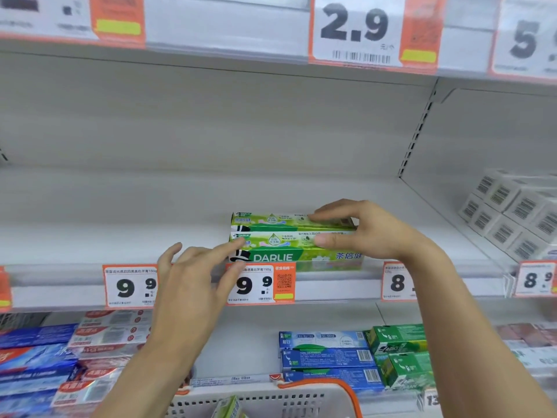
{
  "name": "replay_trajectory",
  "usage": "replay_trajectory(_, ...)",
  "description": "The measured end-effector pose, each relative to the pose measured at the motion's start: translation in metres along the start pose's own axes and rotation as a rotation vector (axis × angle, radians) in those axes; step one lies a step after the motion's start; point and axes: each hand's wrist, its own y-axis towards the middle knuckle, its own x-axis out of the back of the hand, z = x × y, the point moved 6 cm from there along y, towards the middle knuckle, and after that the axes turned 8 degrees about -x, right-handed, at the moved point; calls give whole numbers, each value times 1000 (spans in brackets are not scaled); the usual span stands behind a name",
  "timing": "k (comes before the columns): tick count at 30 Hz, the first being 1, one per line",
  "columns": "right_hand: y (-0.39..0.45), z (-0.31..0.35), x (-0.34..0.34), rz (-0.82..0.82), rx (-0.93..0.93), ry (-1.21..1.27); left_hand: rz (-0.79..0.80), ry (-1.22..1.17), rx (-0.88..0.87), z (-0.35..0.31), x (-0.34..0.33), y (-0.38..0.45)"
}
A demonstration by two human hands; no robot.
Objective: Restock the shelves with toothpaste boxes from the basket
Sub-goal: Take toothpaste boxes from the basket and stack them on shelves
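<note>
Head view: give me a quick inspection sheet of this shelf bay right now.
Surface: white shelf, mostly bare.
Job's things: two green toothpaste boxes lying one behind the other at the shelf front; another green box in the basket below.
Clutter: white barcoded boxes at right.
Grippers: right hand grips the boxes' right end; left hand open, fingertip touching the front box.
Cables: nothing seen.
Surroundings: price tags; stocked lower shelf.

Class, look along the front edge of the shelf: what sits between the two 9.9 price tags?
In the head view, only the left hand crosses there, covering the stretch between the left 9.9 tag and the middle 9.9 tag. No other product or label shows.
</note>
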Motion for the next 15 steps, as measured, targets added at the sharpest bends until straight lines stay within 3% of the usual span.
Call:
replay_trajectory(4,-2,-3,6,-17,10,18,-8,-2,-3,-3,3,5)
replay_trajectory(10,-7,-3,3,-30,76,-13,190,74,15,-1,-7,5)
replay_trajectory(15,-8,-5,-5,-31,89,-14,244,104,-12,-5,-11,7)
